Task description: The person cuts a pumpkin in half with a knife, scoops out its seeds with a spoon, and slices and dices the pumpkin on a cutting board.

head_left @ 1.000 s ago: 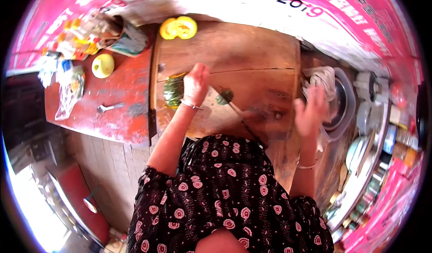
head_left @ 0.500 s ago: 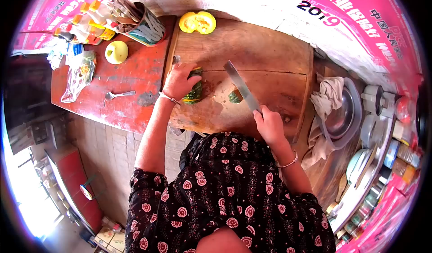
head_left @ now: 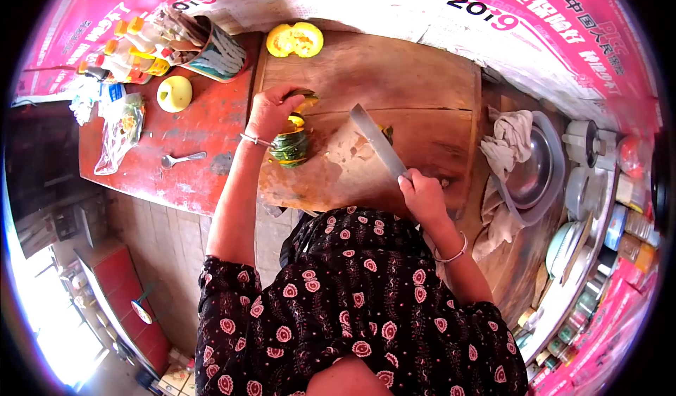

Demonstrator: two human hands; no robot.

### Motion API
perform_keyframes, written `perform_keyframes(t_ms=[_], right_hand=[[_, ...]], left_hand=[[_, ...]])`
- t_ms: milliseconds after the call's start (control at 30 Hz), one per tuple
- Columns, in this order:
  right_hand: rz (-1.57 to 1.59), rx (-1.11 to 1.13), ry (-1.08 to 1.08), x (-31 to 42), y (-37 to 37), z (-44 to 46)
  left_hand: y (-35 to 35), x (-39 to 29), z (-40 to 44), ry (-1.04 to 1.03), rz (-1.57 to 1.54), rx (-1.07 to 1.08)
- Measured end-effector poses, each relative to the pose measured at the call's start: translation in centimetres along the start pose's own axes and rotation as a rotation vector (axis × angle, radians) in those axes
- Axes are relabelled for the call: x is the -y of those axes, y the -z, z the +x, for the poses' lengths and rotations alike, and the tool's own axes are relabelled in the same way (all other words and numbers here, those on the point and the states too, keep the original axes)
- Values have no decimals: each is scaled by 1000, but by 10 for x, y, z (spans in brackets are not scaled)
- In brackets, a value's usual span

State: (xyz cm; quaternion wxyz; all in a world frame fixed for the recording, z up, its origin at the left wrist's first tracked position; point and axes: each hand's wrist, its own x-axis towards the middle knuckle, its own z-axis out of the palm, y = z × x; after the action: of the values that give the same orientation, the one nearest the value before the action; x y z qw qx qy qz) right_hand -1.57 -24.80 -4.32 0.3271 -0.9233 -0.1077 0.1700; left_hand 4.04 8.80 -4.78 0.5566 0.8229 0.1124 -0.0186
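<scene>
Okay, so the left grip [head_left: 272, 115] is pinching a squash slice [head_left: 306, 101] just beyond the green squash chunk [head_left: 290, 149], which is sitting near the wooden tabletop's [head_left: 415, 75] left edge. The right grip [head_left: 423, 196] is clasping the knife [head_left: 377, 139], blade slanting toward the far-left corner, apart from the left grip. Imo, good handling is calling for a light pinch and a blade facing away from skin.

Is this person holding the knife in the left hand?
No, the knife is in the right fingers.
</scene>
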Motion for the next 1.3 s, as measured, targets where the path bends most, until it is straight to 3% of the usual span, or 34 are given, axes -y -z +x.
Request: perform_keyframes(t_ms=[67, 133, 267, 533, 767, 967, 1100, 1233, 1300], right_hand=[[11, -54, -13, -8, 4, 3], [32, -104, 3, -12, 8, 7], [53, -97, -14, 4, 28, 9], [118, -90, 4, 14, 23, 11], [112, -91, 48, 21, 15, 9], [142, -107, 52, 15, 20, 2], [120, -144, 69, 4, 26, -6], [22, -165, 180, -7, 28, -8], [-42, -146, 222, -7, 32, -10]], left_hand=[[-21, -21, -10, -257, 72, -55], [-49, -32, -24, -526, 415, -45], [-103, -2, -60, -697, 690, 112], [-86, -6, -82, -373, 535, -113], [-107, 1, -86, -380, 491, 10], [-130, 0, -70, -659, 382, 117], [-124, -13, -56, -511, 585, -64], [-104, 4, -41, -547, 830, -103], [-96, 5, -34, -502, 717, -194]])
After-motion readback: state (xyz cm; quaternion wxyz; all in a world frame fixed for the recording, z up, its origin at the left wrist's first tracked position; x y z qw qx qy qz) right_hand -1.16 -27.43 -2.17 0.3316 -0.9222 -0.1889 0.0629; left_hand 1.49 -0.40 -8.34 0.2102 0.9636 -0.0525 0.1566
